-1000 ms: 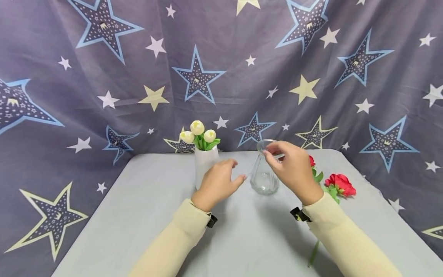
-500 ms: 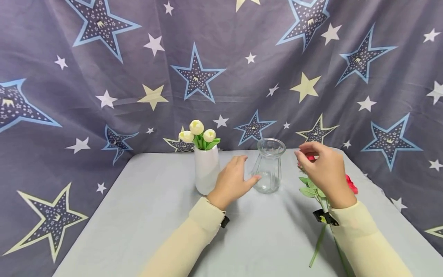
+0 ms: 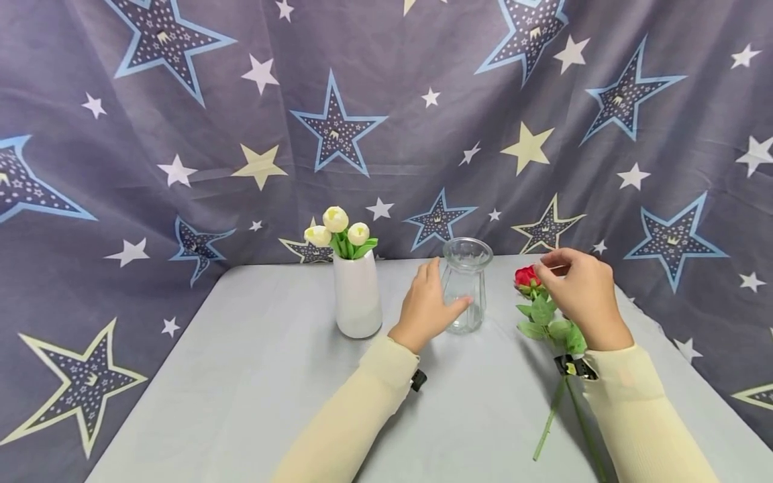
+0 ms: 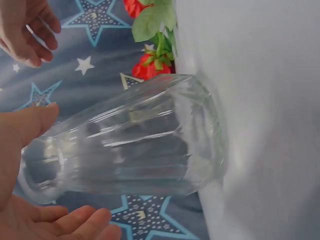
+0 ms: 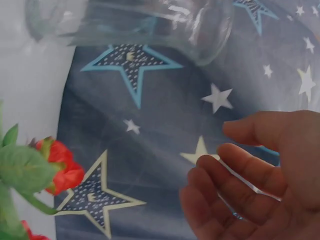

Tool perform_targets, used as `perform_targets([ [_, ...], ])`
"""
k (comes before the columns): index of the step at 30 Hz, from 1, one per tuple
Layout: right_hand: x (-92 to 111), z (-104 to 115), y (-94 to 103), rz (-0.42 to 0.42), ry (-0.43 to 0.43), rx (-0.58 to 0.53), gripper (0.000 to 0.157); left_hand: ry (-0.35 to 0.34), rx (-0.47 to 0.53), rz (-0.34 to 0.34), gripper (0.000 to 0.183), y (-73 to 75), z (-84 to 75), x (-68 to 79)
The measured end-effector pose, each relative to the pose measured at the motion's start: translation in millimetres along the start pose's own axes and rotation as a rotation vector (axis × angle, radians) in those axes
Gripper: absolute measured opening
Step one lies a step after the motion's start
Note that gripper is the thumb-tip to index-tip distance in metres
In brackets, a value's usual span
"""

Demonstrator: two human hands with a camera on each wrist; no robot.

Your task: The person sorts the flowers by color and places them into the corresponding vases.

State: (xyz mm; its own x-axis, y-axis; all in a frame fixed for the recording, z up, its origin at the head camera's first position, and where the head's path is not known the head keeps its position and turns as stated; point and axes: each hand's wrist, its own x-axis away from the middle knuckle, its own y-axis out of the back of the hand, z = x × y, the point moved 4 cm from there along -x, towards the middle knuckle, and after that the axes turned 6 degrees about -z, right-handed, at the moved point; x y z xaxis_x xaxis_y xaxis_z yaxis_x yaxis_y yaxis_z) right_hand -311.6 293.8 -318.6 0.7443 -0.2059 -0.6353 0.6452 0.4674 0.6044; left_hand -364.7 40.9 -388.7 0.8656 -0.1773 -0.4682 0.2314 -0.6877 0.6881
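A clear glass vase (image 3: 477, 288) stands upright on the grey tabletop. My left hand (image 3: 425, 305) is at its near left side, thumb and fingers spread; the left wrist view shows them on either side of the neck of the glass vase (image 4: 135, 145). My right hand (image 3: 582, 295) hovers above two long-stemmed red roses, its fingers loosely bent with nothing between them. One red rose (image 3: 527, 276) shows beside its fingertips, while the other bloom is hidden behind the hand in the head view. The right wrist view shows the right hand (image 5: 255, 185) apart from the rose bloom (image 5: 65, 170).
Left of the glass stands a white vase (image 3: 357, 302) holding several cream tulips (image 3: 347, 231). Rose stems (image 3: 551, 422) stretch toward the table's front, under the right forearm. Behind the table (image 3: 241, 376) hangs a star-patterned cloth (image 3: 386, 147).
My right hand has let go of the glass vase's rim and moved right, over the roses. The left hand has moved right, from near the white vase to the glass one.
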Motion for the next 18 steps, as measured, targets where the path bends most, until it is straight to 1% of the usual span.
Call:
perform_targets([
  [3,-1.0,-12.5,-5.6,0.054,-0.028,0.020,0.020,0.019,0.009,-0.003,0.106,-7.9,1.4,-3.1],
  [10,-2.0,-39.5,-25.1,0.137,-0.027,0.057,0.017,0.044,0.023,-0.011,0.110,-20.2,3.6,-7.2],
  [14,0.2,-53.5,-34.0,0.189,-0.067,0.070,0.017,0.068,0.051,-0.008,0.108,-26.2,6.4,-8.1],
  [18,5.0,-68.0,-41.0,0.254,-0.118,0.102,0.019,0.081,0.079,0.016,0.102,-33.2,9.1,-8.2],
])
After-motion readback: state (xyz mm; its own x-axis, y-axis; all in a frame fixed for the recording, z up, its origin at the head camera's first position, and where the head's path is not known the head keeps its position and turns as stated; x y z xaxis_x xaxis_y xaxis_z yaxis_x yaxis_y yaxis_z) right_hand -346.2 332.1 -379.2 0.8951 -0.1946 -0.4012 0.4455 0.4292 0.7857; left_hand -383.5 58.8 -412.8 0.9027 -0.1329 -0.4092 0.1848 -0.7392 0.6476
